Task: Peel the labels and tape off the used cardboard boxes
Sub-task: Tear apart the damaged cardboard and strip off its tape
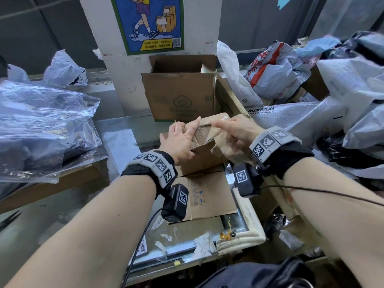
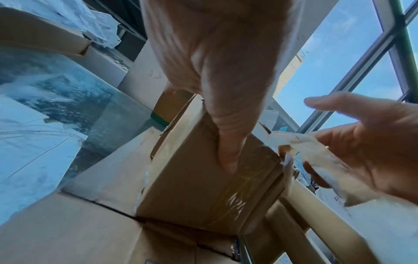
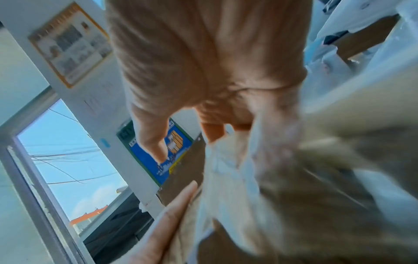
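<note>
A small brown cardboard box point(image 1: 204, 159) stands on a flattened carton point(image 1: 209, 196) at the middle of the counter. My left hand point(image 1: 182, 138) holds it from the left, fingers laid over its top and thumb point(image 2: 228, 142) pressed down its near face point(image 2: 203, 187). My right hand point(image 1: 228, 132) is at the box's upper right, and its thumb and fingers pinch a peeled strip of clear tape point(image 1: 223, 144) with brown paper fibres stuck to it. That tape point(image 2: 316, 157) hangs from the right hand point(image 2: 373, 151) next to the box's corner. The right wrist view is blurred, showing the right hand point(image 3: 203, 80) and the tape point(image 3: 237, 178).
A larger open carton point(image 1: 180, 94) stands behind against a white pillar. Clear plastic bags point(image 1: 41, 125) lie at the left and grey courier bags point(image 1: 342, 100) are heaped at the right. Torn label scraps point(image 1: 203, 244) litter the glass counter point(image 1: 120, 142) near me.
</note>
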Demonstrator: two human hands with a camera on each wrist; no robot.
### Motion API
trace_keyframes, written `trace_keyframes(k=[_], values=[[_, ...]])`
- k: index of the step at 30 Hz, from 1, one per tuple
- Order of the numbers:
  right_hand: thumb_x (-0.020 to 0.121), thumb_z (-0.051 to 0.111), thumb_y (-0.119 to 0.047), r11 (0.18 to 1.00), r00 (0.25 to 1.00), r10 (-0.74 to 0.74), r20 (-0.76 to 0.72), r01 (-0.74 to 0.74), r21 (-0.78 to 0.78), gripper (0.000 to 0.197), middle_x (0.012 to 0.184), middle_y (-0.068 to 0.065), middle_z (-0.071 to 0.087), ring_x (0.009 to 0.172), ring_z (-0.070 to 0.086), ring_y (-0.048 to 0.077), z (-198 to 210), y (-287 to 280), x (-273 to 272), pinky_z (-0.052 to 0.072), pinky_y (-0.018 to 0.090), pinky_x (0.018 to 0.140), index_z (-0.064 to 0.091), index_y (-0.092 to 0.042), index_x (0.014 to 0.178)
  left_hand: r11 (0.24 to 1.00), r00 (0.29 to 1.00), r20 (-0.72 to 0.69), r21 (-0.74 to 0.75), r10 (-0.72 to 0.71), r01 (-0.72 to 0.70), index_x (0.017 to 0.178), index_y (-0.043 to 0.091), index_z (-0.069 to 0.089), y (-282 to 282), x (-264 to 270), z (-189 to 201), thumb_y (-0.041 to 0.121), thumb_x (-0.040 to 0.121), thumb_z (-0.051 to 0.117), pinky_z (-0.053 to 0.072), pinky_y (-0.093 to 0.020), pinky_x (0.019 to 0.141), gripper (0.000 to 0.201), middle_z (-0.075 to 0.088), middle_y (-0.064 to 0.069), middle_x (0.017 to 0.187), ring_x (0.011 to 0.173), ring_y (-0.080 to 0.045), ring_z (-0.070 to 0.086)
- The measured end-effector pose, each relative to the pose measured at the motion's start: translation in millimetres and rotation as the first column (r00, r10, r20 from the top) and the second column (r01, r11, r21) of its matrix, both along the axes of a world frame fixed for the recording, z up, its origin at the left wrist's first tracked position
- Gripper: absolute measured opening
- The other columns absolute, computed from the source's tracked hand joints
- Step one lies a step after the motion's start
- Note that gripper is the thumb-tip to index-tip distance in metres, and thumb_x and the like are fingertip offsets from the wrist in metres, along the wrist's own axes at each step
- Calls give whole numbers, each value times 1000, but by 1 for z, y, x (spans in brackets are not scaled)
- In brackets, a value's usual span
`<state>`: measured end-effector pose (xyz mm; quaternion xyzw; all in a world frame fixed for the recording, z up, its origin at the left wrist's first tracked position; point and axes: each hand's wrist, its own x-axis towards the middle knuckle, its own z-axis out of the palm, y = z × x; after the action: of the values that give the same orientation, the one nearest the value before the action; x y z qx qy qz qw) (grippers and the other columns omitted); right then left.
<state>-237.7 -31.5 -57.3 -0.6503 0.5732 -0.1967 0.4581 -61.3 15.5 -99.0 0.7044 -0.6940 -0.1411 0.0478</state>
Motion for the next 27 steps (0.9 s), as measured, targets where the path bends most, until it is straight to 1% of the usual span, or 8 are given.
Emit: trace_keyframes(k=[2, 5, 11, 13, 16, 20, 23, 27], values=[[83, 56, -59, 996, 984, -27, -176, 12, -88, 49, 71, 4, 60, 61, 58, 19, 10, -2, 1, 50, 29, 56, 59, -10, 83, 1000, 1000, 11, -19, 3, -3, 148, 47, -8, 3, -1, -1, 43, 84, 67, 12, -60, 112, 99, 14, -9, 150, 142, -26, 6], [88, 49, -58, 938, 913, -160, -376, 21, -347, 53, 97, 10, 63, 90, 61, 27, 16, -9, 3, 50, 39, 79, 60, -7, 95, 999, 999, 46, -54, -1, 3, 149, 45, -5, 7, -3, -4, 43, 84, 67, 12, -62, 113, 97, 15, -9, 149, 142, -27, 7], [79, 64, -55, 976, 919, -51, -390, -37, -214, 49, 71, 6, 58, 71, 60, 22, 1, -13, 13, 39, 28, 59, 54, -8, 67, 991, 988, 150, -126, -28, 47, 149, 42, -4, 19, -9, -7, 43, 85, 65, 8, -59, 116, 94, 9, -10, 152, 144, -31, 2], [81, 67, -50, 968, 941, -44, -334, -42, -247, 48, 62, 4, 52, 59, 50, 16, -1, -9, 13, 34, 26, 54, 56, -7, 62, 990, 986, 162, -128, -35, 56, 149, 42, -5, 23, -10, -8, 43, 86, 63, 6, -58, 116, 93, 7, -11, 153, 145, -31, 0], [87, 66, -35, 974, 981, 10, -196, -54, -220, 35, 64, 6, 54, 59, 48, 14, -4, -10, 8, 36, 28, 56, 67, -2, 72, 993, 986, 163, -114, -20, 39, 149, 42, -6, 24, -11, -9, 43, 86, 63, 6, -61, 115, 94, 5, -9, 155, 145, -31, -3], [88, 66, -21, 984, 999, -30, 36, 36, -175, 33, 55, -1, 54, 47, 49, 8, -19, -11, 1, 38, 21, 47, 57, -13, 56, 996, 986, 167, -82, -19, 33, 148, 42, -10, 22, -14, -6, 44, 87, 62, 10, -63, 113, 95, 1, -8, 156, 146, -28, -6], [89, 63, -13, 986, 976, -67, 206, 96, -135, 27, 59, 4, 56, 41, 50, 1, -24, -4, -2, 40, 14, 41, 60, -9, 62, 996, 987, 160, -79, -20, 33, 147, 44, -12, 23, -15, -5, 43, 86, 63, 12, -64, 112, 97, 2, -7, 156, 146, -27, -6], [89, 61, -8, 982, 940, -93, 328, 142, -128, 18, 66, 11, 55, 47, 51, 7, -27, 3, -2, 41, 15, 43, 63, 5, 77, 997, 990, 139, -74, -16, 27, 146, 46, -13, 22, -15, -7, 40, 87, 65, 11, -66, 112, 98, 1, -6, 156, 146, -28, -7]])
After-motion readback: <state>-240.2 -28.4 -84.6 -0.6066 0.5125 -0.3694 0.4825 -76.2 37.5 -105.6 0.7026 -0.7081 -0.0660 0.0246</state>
